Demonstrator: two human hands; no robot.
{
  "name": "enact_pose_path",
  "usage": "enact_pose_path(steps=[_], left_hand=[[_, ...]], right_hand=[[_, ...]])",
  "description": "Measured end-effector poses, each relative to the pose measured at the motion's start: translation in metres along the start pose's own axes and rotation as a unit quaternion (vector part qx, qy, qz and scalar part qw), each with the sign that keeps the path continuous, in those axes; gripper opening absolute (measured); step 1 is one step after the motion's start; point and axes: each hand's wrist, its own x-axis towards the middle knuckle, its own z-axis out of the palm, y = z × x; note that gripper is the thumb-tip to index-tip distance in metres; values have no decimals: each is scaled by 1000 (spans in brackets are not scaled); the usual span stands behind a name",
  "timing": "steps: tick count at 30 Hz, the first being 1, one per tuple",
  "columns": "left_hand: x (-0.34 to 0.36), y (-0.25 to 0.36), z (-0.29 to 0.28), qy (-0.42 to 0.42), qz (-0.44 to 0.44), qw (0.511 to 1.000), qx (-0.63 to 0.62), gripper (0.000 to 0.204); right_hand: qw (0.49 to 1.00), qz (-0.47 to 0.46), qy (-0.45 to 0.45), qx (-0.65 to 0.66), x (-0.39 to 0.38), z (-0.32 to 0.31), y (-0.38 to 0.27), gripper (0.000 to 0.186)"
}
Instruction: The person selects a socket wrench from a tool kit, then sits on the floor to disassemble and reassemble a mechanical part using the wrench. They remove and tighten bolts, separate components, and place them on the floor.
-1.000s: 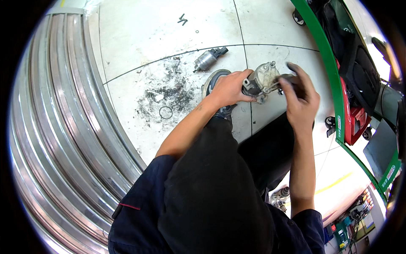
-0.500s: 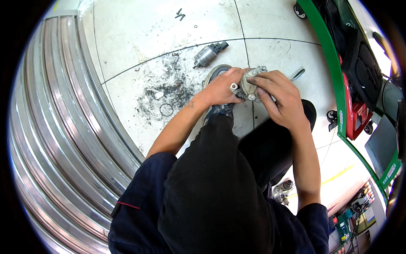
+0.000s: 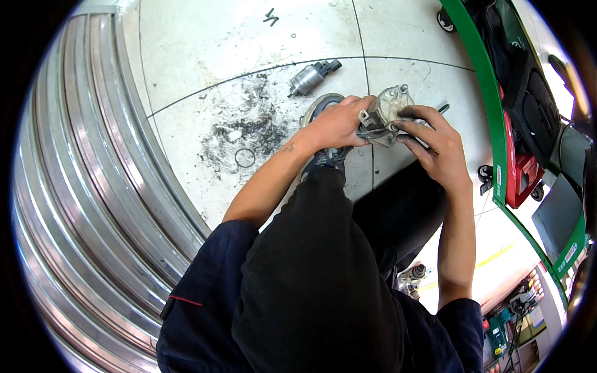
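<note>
A grey metal housing point(image 3: 387, 112) with a round cover and several bolts round its rim is held above the floor beside my shoe point(image 3: 321, 112). My left hand point(image 3: 337, 124) is closed round its left side; the fingertips are partly hidden behind it. At the cover's right edge my right hand point(image 3: 435, 142) has its darkened fingers bent against the metal, with the thumb near a bolt at the lower rim. Beyond my shoe a silver cylindrical part point(image 3: 309, 79) with a black connector lies on the floor.
Black grime and crumbs point(image 3: 239, 127) cover the tiles left of my shoe, with a thin black ring point(image 3: 244, 158) among them. Small bolts point(image 3: 270, 18) lie farther off. A ribbed metal shutter point(image 3: 99, 186) stands at left, a green-framed wheeled rack point(image 3: 491, 105) at right.
The housing has shifted slightly right and its cover shows more fully. My right hand has moved from across the cover to its right edge. My left hand keeps its grip.
</note>
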Motion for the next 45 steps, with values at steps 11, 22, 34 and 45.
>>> enact_pose_path(steps=[11, 22, 34, 45], left_hand=[[-3, 0, 5, 0, -1, 1000, 10, 90], [0, 9, 4, 0, 16, 999, 37, 90], [-2, 7, 5, -4, 6, 999, 41, 91], [-2, 7, 5, 0, 5, 999, 39, 92]], right_hand=[[999, -1, 26, 20, -2, 5, -1, 26], [998, -24, 50, 29, -12, 1, 3, 26], [998, -9, 53, 27, -15, 5, 2, 24], [998, -19, 54, 20, -11, 6, 1, 23]])
